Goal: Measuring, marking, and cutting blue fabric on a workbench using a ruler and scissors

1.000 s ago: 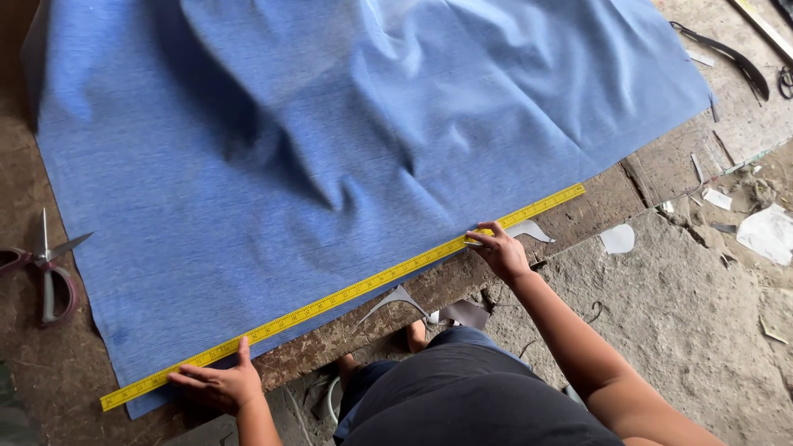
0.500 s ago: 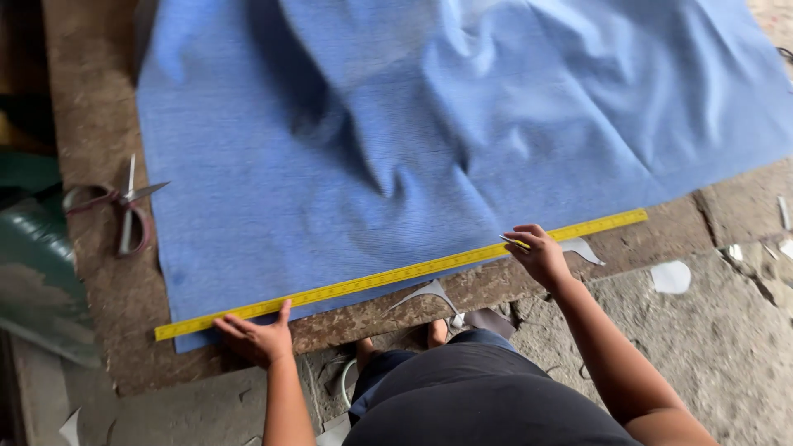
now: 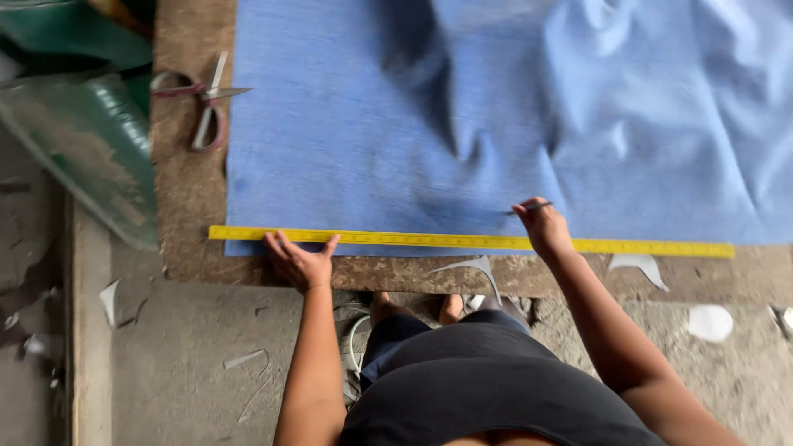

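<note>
Head view: yellow ruler [image 3: 462,241] under both hands.

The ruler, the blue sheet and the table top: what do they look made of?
The ruler looks like yellow-painted metal or plastic: thin, straight, rigid, with printed marks. The blue sheet is likely woven cloth, matte, with soft folds and wrinkles. The table top seems rough, worn wood or board, brown and dull.

You had two hands at work: a left hand [image 3: 299,263] and a right hand [image 3: 543,229]. Before you lay one blue cloth [image 3: 496,116], one yellow ruler [image 3: 462,241], one pair of scissors [image 3: 202,103] and one bench [image 3: 186,190].
</note>
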